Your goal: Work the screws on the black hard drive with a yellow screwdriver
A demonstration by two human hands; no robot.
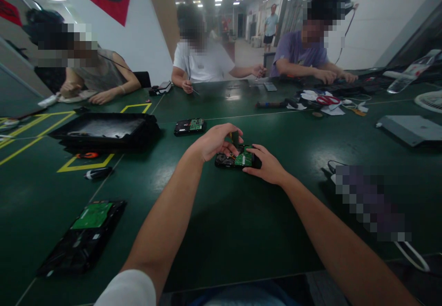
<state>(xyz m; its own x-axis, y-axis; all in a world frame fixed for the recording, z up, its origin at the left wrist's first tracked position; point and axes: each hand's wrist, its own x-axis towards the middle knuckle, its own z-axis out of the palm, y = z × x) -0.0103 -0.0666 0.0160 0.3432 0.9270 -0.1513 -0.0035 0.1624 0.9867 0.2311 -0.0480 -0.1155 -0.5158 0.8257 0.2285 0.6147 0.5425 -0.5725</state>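
A hard drive (244,158) with a green circuit board and black casing lies on the green table in front of me. My right hand (267,165) grips its right end, thumb at the near edge and fingers over the far side. Above the drive's left part, my left hand (223,142) is closed with bent fingers around a short dark object (235,137) with a bit of yellow. What that object is and whether it touches the board cannot be made out. The fingers hide part of the board.
Another hard drive (189,126) lies beyond my left hand, and a larger-looking one (91,216) at the near left. A black tray (107,128) stands left. A blurred power strip (371,202) lies right, a grey box (410,128) behind it. Several people sit across the table.
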